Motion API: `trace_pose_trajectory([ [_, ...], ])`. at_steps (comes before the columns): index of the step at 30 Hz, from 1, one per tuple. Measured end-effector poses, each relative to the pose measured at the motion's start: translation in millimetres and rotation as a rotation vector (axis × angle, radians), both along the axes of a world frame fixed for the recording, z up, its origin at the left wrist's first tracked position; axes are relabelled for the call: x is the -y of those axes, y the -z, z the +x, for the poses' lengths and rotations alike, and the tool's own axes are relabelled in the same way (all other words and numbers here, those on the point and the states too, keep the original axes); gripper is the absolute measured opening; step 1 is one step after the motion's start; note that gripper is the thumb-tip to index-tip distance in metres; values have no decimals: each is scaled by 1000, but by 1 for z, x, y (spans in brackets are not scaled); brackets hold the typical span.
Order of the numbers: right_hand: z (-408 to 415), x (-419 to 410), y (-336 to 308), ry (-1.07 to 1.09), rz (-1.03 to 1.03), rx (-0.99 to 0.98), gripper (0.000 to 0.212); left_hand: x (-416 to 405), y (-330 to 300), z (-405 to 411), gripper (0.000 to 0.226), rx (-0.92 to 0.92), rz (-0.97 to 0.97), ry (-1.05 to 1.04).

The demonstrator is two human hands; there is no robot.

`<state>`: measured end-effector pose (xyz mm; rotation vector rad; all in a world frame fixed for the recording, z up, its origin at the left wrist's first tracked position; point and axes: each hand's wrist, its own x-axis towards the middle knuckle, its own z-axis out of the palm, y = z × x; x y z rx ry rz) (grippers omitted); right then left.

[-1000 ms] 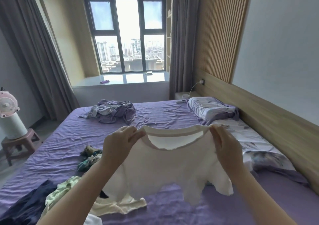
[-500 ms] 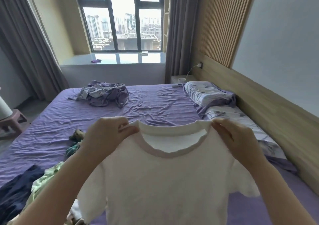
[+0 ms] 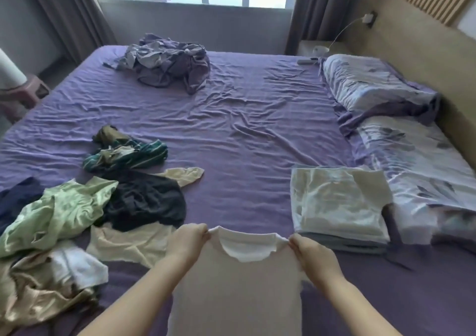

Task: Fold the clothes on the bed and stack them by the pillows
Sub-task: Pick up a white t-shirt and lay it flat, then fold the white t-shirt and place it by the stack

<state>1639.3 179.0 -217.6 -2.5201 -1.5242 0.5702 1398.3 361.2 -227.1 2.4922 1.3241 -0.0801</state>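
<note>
Head view: both grips, left & right, pinch tee shoulders; stack by pillows started, heap lower left unfolded.

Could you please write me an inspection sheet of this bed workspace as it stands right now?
Surface: purple sheet, wrinkled, with a bare stretch in the middle.
Job's things: white T-shirt held up by its shoulders; folded stack beside the near pillow; unfolded pile on the left; striped green garment beyond it.
Clutter: crumpled purple-grey bedding at the far side.
Grip: left hand and right hand each pinch a shoulder of the shirt.
Cables: white cord running from a wall socket down to the bedside table.
Surroundings: far pillow, grey curtains, window ledge, wooden headboard.
</note>
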Motion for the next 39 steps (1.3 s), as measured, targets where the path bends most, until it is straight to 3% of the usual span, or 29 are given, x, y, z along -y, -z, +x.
trace_pose_trajectory([
  [6, 21, -41, 73, 17, 45, 86, 16, -28, 56, 24, 27, -37, 126, -87],
  [9, 30, -65, 96, 109, 51, 65, 13, -43, 68, 34, 22, -60, 266, 22],
  [14, 43, -105, 125, 0, 100, 297, 9, -85, 91, 50, 34, -83, 411, 46],
  [17, 46, -121, 139, -31, 260, 464, 13, -99, 116, 61, 36, -133, 431, 59],
  [20, 35, -119, 161, -147, 320, 358, 32, -88, 142, 69, 30, -57, 462, 42],
  [23, 9, -94, 176, -218, 291, 346, 37, -42, 166, 66, 20, 215, 389, 106],
  [25, -9, -77, 187, -266, 246, 353, 32, -7, 176, 62, 15, 280, 287, 282],
  [27, -20, -69, 194, -267, 147, 346, 40, 15, 187, 60, 15, 219, 189, 480],
  [32, -18, -72, 196, -258, 15, 337, 48, 9, 193, 63, 59, -67, 95, 621],
  [35, -11, -64, 191, -217, 57, 293, 47, -1, 189, 65, 71, -207, 16, 678],
  [39, -5, -20, 173, 121, 255, 177, 41, 5, 187, 71, 79, -309, -134, 657],
])
